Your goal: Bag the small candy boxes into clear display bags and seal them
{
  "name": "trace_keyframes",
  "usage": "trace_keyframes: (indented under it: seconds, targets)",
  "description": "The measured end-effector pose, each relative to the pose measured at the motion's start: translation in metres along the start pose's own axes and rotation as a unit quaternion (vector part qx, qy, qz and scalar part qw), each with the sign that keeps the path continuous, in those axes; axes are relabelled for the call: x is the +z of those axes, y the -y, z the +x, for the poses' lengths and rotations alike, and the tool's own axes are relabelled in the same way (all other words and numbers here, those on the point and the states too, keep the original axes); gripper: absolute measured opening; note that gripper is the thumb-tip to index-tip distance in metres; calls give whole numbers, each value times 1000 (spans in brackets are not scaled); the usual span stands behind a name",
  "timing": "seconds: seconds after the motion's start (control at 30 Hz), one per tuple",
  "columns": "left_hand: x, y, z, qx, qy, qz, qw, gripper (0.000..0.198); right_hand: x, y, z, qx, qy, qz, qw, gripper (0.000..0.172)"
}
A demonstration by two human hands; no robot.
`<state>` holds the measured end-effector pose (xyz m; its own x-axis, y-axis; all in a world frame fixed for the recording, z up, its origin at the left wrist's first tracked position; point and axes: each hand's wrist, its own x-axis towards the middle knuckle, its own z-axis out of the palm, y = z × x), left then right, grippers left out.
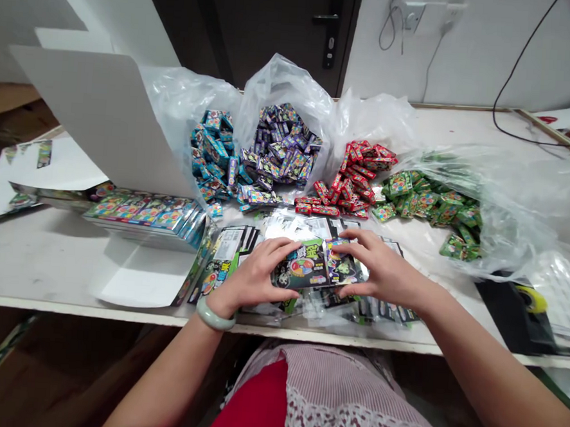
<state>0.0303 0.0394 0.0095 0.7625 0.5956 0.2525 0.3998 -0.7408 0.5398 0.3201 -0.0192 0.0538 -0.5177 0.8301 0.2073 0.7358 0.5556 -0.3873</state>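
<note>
Nearest: striped apron (345,375) at table edge. Above table: left hand (257,273) grasping black printed packet (303,266); right hand (382,271) grasping smaller printed packet (342,265), both packets edge to edge. Beneath: loose flat packets (390,310). Left: open white carton (98,115), holding row of packs (145,210). Beyond: blue (214,148), purple (286,146), red (355,176), green mini boxes (423,199) in clear plastic bags (286,78). Farthest: dark door (267,32).

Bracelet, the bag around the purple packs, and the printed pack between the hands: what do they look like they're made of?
Bracelet: smooth, pale green, softly glossy; perhaps jade, though glass or plastic could look alike. Bag: thin see-through plastic, judging by its crinkles and bright glints. Printed pack: probably thin card, given its flat panels and straight edges; its finish looks slightly glossy.
</note>
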Motion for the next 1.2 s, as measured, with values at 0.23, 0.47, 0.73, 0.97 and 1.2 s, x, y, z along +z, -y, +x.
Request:
trace_keyframes:
  seconds: [0.23,0.47,0.73,0.97,1.2]
  targets:
    - [8,-3,2,20,12,-18,1000,90,3,-1,0,-15,31,27,999,67]
    - [9,-9,0,-6,-31,-28,999,93,32,-1,3,22,-48,99,994,84]
    - [-5,-2,-22,-75,-84,-13,994,95,42,7,32,0,-19,152,988,41]
    - [-35,-1,-57,-136,-135,-55,980,97,66,-1,198,46,-38,123,991,26]
    - [-44,10,-90,-159,-173,-17,972,102,106,33,370,22,-41,-33,998,41]
